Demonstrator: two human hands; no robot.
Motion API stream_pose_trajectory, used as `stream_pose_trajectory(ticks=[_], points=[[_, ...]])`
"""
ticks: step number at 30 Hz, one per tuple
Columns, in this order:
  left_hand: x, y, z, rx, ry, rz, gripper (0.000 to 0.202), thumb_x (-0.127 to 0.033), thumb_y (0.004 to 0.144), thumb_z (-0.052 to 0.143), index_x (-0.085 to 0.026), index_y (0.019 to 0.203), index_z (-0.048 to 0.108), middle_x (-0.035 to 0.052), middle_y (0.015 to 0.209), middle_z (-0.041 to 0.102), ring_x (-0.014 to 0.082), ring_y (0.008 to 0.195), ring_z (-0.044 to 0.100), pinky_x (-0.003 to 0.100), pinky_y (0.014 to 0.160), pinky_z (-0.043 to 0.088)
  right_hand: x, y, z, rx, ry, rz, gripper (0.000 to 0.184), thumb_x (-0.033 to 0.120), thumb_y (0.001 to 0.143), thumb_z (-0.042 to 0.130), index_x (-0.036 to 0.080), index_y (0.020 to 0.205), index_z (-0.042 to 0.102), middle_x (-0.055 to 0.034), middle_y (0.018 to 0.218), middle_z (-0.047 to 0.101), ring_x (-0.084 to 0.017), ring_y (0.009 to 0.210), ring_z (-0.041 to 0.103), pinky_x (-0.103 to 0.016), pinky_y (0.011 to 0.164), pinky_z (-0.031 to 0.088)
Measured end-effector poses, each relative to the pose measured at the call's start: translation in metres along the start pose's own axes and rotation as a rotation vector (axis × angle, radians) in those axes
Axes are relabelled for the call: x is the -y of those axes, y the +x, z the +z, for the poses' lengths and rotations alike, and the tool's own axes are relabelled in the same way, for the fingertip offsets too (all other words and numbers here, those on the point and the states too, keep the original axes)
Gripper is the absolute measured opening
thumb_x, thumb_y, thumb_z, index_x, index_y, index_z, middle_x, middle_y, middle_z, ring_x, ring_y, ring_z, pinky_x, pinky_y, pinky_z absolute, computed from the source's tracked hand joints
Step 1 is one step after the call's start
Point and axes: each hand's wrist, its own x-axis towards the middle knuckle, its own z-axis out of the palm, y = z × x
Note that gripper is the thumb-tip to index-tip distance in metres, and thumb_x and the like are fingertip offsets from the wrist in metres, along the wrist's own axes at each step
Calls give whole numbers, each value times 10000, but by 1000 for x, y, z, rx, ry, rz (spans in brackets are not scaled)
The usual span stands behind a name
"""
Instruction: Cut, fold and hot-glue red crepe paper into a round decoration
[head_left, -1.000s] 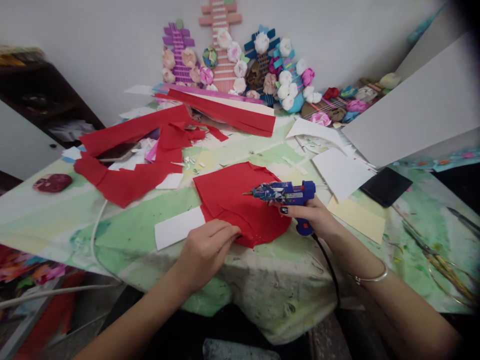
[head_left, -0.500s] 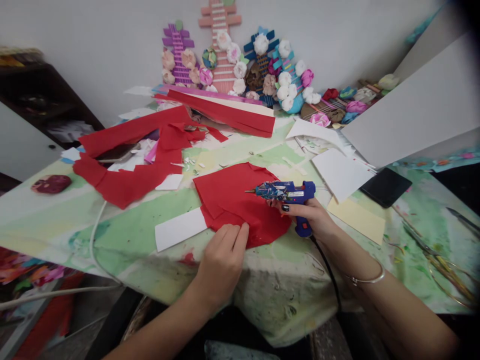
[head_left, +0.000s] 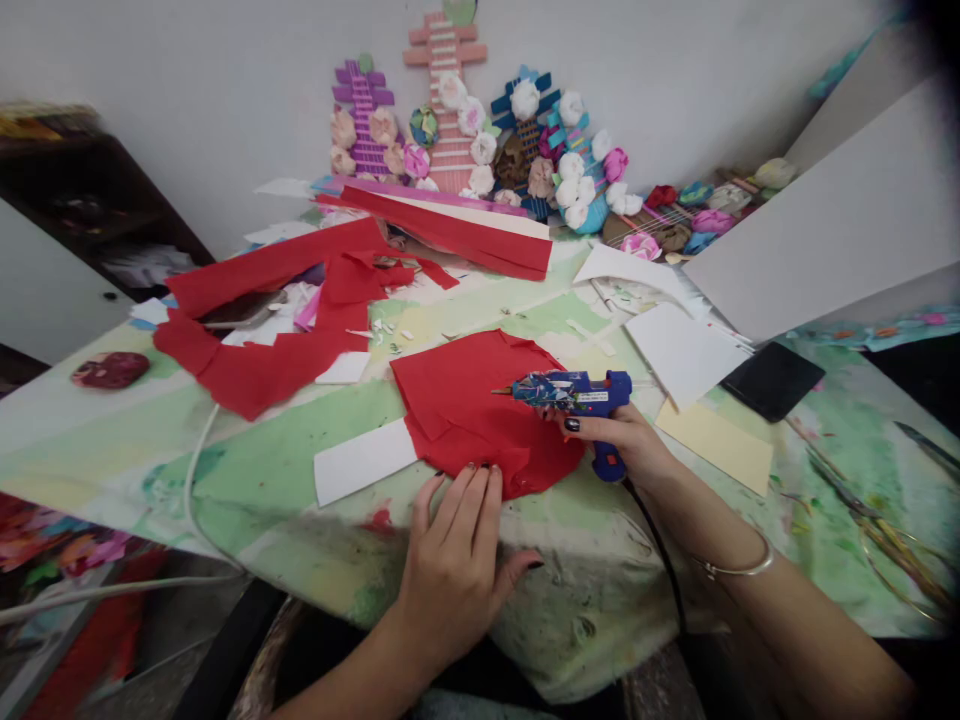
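A blue hot glue gun (head_left: 577,392) is gripped in my right hand (head_left: 626,440), its nozzle pointing left above a piece of red paper (head_left: 469,385). The glue gun's black cord runs down over the table's front edge. My left hand (head_left: 454,560) lies open with its fingertips on the lower edge of the red paper, thumb spread to the right. From under the red piece a white card strip (head_left: 365,466) sticks out to the left. What else lies beneath the paper is hidden.
Red paper offcuts (head_left: 255,370) lie at left, near a dark red object (head_left: 111,370). Decorated guitar shapes (head_left: 446,130) lean on the wall. To the right are white sheets (head_left: 686,348), a black flat object (head_left: 776,380), yellow card (head_left: 716,445) and scissors (head_left: 862,508).
My left hand has gone from closed fingers pinching at the paper's lower edge to spread fingers lying on that edge. The glue gun stays in nearly the same place.
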Motion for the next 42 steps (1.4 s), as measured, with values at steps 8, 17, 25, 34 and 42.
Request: stream_pose_trajectory(ticks=[8, 17, 25, 34, 42], points=[[49, -7, -16, -82, -294, 86, 295, -16, 838, 535, -124, 1108, 587, 96, 1011, 700, 209, 1059, 607, 427, 979, 433, 1, 0, 0, -19, -18, 2, 298, 250, 567, 785, 208, 857, 732, -11, 801, 719, -233, 888, 640, -321, 804, 468], [72, -21, -22, 155, -30, 187, 459, -312, 927, 507, -62, 1312, 482, 157, 1267, 598, 298, 1212, 508, 475, 1004, 338, 3, 0, 1, 1, -29, -8, 261, 246, 572, 771, 204, 826, 728, -13, 807, 714, -217, 860, 627, -320, 815, 457], [61, -18, -17, 124, 73, 109, 478, -425, 936, 462, -139, 1316, 508, 83, 1284, 601, 305, 1182, 516, 502, 1027, 285, 4, 1, 0, 9, -67, -15, 226, 260, 574, 764, 197, 785, 717, -21, 809, 709, -218, 840, 616, -322, 787, 450], [61, 7, -22, 13, -78, 103, 275, -215, 854, 611, -179, 1127, 612, 64, 1052, 701, 281, 1086, 543, 547, 1015, 318, 1, 2, -1, 1, -16, -11, 293, 233, 571, 766, 209, 859, 718, -11, 845, 723, -229, 898, 630, -335, 846, 451], [39, 45, -19, 171, -219, 205, 360, -414, 801, 647, -78, 896, 559, 153, 899, 567, 254, 854, 506, 411, 753, 488, -4, 5, -4, 11, 17, -38, 300, 243, 600, 756, 192, 893, 725, -24, 879, 733, -237, 902, 644, -358, 881, 457]])
